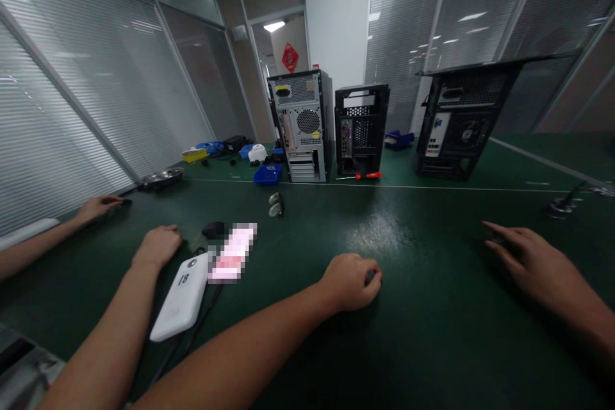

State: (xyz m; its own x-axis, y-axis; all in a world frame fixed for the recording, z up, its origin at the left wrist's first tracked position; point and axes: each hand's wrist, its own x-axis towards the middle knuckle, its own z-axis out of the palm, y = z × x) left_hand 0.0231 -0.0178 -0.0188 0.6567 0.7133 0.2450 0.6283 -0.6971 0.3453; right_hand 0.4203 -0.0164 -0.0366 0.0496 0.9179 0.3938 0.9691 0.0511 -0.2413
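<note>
My left hand [158, 246] rests on the green table [423, 307] as a closed fist; whether anything is in it is hidden. Just to its right lie a white power bank [180, 298] marked 18 and a small black object [214, 229]. My right hand [353, 278] is curled shut on the table in the middle, with a small dark thing between its fingers that I cannot make out. A blurred pink item [233, 253] lies between my two hands.
Another person's hand [98, 207] rests at far left, and another's open hand [523, 256] at right. Three computer cases stand at the back: silver [302, 128], black [361, 128], black [461, 122]. Nearby are a red-handled screwdriver [368, 175], a blue bin [268, 174] and a metal bowl [163, 177].
</note>
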